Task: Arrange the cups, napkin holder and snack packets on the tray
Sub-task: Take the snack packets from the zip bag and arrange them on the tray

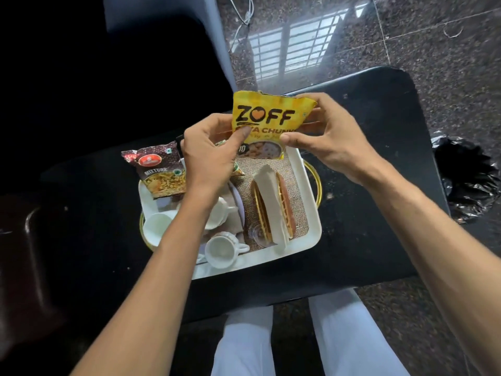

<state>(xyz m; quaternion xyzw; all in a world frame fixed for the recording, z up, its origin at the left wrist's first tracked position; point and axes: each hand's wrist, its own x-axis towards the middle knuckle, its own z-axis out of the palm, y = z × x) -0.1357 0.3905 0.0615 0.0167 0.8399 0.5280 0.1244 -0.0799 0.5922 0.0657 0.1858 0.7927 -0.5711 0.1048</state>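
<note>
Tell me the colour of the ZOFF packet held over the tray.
Yellow with dark brown lettering; the head view shows it.

Both bare forearms reach forward from the lower edge of the view and draw in toward each other, the hands meeting level and near one another, well out in front of the body. The left hand [210, 150] shows its back, wrist slightly bent, the thumb pressed forward against the near face of what it holds and the fingers curled out of sight behind. The right hand [329, 137] mirrors it from the other side: thumb in front at the lower edge, fingers wrapped round the far side and upper corner, wrist cocked inward.
</note>
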